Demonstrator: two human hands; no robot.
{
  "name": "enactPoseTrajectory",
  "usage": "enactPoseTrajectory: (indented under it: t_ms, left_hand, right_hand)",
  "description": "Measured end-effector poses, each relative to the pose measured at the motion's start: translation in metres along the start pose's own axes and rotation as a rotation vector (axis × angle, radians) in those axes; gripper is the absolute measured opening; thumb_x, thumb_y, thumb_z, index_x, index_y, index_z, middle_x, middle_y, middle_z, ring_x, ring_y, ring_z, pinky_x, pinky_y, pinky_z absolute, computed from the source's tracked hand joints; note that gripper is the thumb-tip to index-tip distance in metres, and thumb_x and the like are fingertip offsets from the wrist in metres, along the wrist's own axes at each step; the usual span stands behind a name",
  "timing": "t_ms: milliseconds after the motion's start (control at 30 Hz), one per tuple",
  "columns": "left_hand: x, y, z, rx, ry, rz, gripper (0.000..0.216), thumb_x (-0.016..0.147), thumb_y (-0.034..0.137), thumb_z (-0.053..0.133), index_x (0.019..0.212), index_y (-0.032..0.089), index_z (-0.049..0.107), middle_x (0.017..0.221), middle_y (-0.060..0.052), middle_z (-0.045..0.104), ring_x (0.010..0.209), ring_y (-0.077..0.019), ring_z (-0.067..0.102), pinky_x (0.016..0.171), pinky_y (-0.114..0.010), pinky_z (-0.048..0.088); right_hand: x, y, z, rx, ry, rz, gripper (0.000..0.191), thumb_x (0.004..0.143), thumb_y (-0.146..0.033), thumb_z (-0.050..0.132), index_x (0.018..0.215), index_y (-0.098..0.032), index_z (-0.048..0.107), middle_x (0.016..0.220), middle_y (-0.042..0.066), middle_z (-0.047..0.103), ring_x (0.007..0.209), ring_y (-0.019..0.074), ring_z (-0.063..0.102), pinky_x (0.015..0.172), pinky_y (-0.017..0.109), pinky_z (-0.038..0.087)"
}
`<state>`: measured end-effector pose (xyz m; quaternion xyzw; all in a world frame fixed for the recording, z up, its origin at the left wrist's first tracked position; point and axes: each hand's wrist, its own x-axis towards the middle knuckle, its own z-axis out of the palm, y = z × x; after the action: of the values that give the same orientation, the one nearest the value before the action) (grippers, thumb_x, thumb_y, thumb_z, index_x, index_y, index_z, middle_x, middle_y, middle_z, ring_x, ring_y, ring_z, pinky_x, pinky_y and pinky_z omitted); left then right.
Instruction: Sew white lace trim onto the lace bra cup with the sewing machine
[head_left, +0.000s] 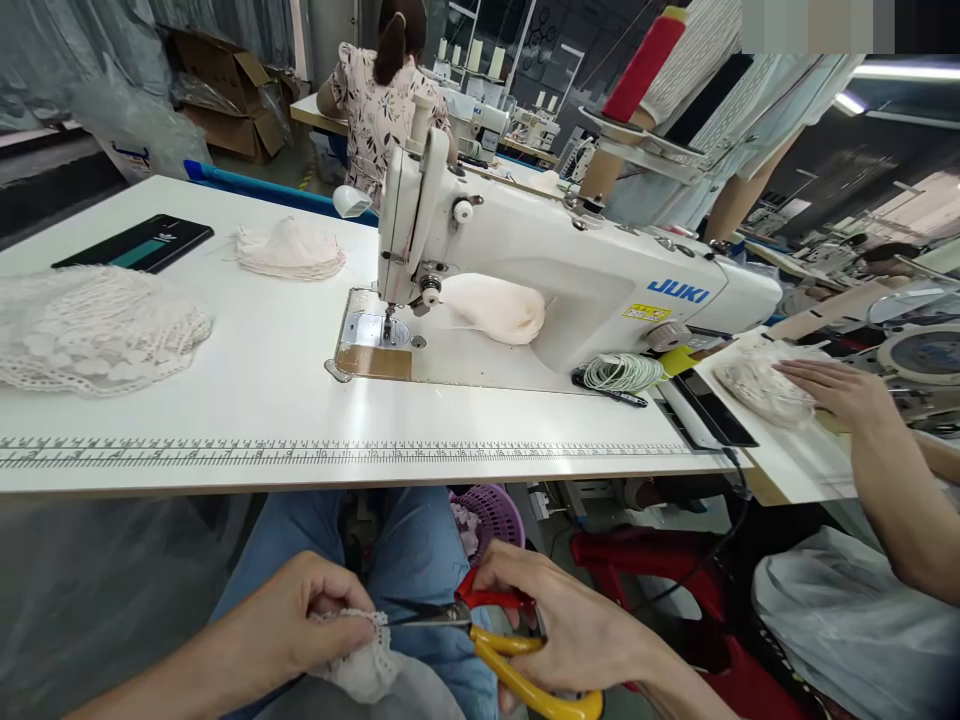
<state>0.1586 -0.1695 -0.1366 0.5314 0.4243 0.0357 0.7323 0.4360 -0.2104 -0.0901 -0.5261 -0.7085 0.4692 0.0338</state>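
Note:
Below the table edge, my left hand [330, 620] pinches a piece of white lace fabric [371, 668] between thumb and fingers. My right hand [562, 620] is closed round the handles of a pair of scissors [487, 632], one loop red and the other yellow. The scissor blades are parted and point left, their tips at the lace edge beside my left fingertips. Whether the blades touch the lace I cannot tell. The fabric hangs down over my lap.
Ahead stands a white sewing machine [585, 270] on a table with a printed ruler [360, 452]. Lace pieces [97, 325], a small fabric stack [289, 250] and a phone [142, 243] lie left. A co-worker's hand [847, 395] rests on lace at right. A purple basket [499, 515] stands below.

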Motion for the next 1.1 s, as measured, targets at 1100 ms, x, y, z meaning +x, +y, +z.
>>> enactPoseTrajectory:
  t_ms: [1100]
  left_hand:
    - [-0.007,0.014,0.003,0.076,-0.005,-0.061,0.032,0.072,0.044,0.063,0.073,0.016,0.078,0.062,-0.005,0.072,0.059,-0.0196,0.063,0.056,-0.024,0.045]
  right_hand:
    - [0.003,0.005,-0.002,-0.038,-0.131,0.049,0.035,0.063,-0.026,0.077,0.094,-0.019,0.062,0.093,0.002,0.057,0.087,0.0201,0.053,0.075,0.026,0.040]
